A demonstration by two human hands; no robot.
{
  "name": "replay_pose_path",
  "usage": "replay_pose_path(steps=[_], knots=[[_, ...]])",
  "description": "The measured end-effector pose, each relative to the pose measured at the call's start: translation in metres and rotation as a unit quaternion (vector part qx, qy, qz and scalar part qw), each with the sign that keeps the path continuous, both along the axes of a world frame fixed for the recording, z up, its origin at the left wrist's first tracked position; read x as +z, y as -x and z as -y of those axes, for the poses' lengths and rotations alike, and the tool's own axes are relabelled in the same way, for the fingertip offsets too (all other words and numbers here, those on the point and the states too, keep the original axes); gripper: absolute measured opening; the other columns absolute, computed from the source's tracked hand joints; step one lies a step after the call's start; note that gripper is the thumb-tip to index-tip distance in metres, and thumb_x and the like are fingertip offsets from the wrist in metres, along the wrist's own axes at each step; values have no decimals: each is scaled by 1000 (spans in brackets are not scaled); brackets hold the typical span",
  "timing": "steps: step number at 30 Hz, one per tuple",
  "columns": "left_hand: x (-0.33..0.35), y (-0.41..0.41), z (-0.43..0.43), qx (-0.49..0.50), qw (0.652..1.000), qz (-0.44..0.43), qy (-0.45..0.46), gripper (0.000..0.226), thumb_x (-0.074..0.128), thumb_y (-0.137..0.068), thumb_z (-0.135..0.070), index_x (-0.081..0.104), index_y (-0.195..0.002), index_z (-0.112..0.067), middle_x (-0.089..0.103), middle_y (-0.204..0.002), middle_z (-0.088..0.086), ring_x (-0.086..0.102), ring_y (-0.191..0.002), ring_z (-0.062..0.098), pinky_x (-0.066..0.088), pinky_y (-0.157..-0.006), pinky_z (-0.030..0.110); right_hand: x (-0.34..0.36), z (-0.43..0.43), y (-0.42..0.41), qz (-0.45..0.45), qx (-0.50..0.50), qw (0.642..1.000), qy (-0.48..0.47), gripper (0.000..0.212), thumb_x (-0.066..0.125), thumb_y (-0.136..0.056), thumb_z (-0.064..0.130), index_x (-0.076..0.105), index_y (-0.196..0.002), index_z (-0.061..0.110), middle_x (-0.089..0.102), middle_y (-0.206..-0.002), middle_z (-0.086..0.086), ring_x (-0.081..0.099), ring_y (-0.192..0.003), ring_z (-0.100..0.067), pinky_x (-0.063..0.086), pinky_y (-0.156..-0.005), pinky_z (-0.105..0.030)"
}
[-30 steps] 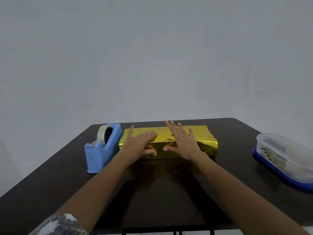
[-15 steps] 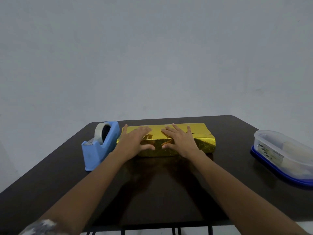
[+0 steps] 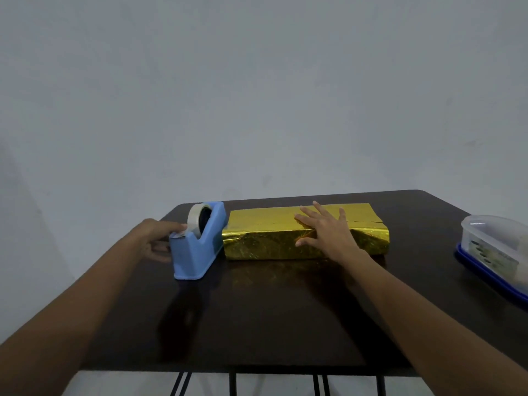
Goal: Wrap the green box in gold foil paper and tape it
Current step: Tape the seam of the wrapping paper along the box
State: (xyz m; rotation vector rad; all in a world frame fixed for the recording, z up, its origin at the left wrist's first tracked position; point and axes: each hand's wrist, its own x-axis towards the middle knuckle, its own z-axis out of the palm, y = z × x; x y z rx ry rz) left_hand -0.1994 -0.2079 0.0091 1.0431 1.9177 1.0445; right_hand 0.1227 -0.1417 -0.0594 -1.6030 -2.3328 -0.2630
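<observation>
Dark table [image 3: 285,310], grey wall behind. Left hand [image 3: 155,241] curls at the cutter of the tape dispenser [image 3: 197,252]; whether it pinches tape [image 3: 194,221] is unclear. Box [image 3: 265,224] lies under the right hand [image 3: 325,232], whose spread fingers press flat on it: gold foil [image 3: 257,247] covers it fully, creased in front; top seam seemingly awaits taping.

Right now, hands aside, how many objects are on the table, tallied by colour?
Gold: 1, the foil-wrapped box.
Light blue: 1, the tape dispenser, counted together with its white tape roll.
Clear with a dark blue base: 1, the plastic container.
Total: 3.
</observation>
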Motion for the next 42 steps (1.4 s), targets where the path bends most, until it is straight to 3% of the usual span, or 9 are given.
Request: replay_pose_path(steps=[4, 9, 13, 16, 20, 29, 34, 38, 42], knots=[[7, -2, -5, 1, 998, 52, 36, 41, 70, -84, -10, 56, -120, 4, 58, -85, 11, 57, -74, 26, 50, -78, 49, 0, -1, -1, 1, -5, 1000, -1, 74, 45, -85, 62, 19, -149, 35, 10, -158, 11, -3, -147, -14, 2, -114, -58], [9, -10, -10, 13, 995, 87, 38, 43, 67, -87, -12, 51, -123, 7, 45, -132, 15, 42, -127, 36, 43, -92, 63, -2, -2, -1, -1, -5, 1000, 4, 74, 42, -85, 62, 18, -149, 35, 8, -159, 11, -4, -147, -15, 0, -114, -57], [12, -14, -15, 18, 997, 65, 46, 18, 56, -94, -12, 54, -102, 5, 43, -133, 15, 33, -133, 36, 40, -90, 68, -1, 0, -1, -4, -3, 1000, 7, 73, 44, -85, 62, 19, -149, 35, 10, -158, 11, -3, -147, -14, 1, -113, -58], [9, -17, -17, 10, 998, 58, 25, 38, 52, -96, -13, 49, -130, 2, 41, -143, 11, 29, -137, 31, 42, -85, 71, -1, 0, -1, -12, -2, 1000, 9, 73, 45, -85, 61, 20, -148, 35, 11, -158, 11, -3, -147, -14, 1, -113, -58], [5, -16, -13, 9, 996, 90, 1, 46, 59, -93, -14, 46, -134, 2, 41, -144, 8, 26, -139, 29, 37, -85, 75, -1, 0, -1, -20, 2, 1000, 13, 73, 47, -85, 60, 21, -148, 35, 12, -158, 11, -3, -147, -14, 1, -113, -58], [2, -7, -6, 13, 984, 178, -23, 27, 62, -89, -14, 60, -114, -1, 44, -137, 11, 37, -132, 32, 36, -90, 72, -2, -3, -1, -24, 2, 1000, 14, 72, 47, -85, 61, 22, -148, 35, 12, -158, 11, -2, -147, -14, 1, -113, -58], [-13, 0, -7, 61, 960, 241, -129, 10, 63, -84, -7, 57, -76, -7, 53, -88, 4, 49, -124, 24, 48, -64, 66, -2, -3, -1, -33, 6, 999, 11, 72, 48, -85, 60, 24, -148, 34, 13, -158, 10, -2, -147, -15, 1, -113, -59], [-25, -4, -7, 96, 937, 273, -196, 13, 60, -81, -5, 53, -71, -9, 50, -80, 3, 53, -113, 20, 46, -84, 64, -2, -3, -1, -33, 6, 999, 10, 72, 49, -84, 60, 25, -147, 34, 13, -158, 10, -1, -147, -15, 1, -113, -59], [-26, -7, -7, 89, 931, 294, -198, 19, 53, -79, -6, 45, -64, -14, 40, -68, 1, 53, -81, 13, 42, -86, 59, -3, -3, -2, -38, 7, 999, 10, 72, 51, -84, 59, 26, -147, 34, 13, -158, 8, -1, -147, -16, 1, -112, -60]])
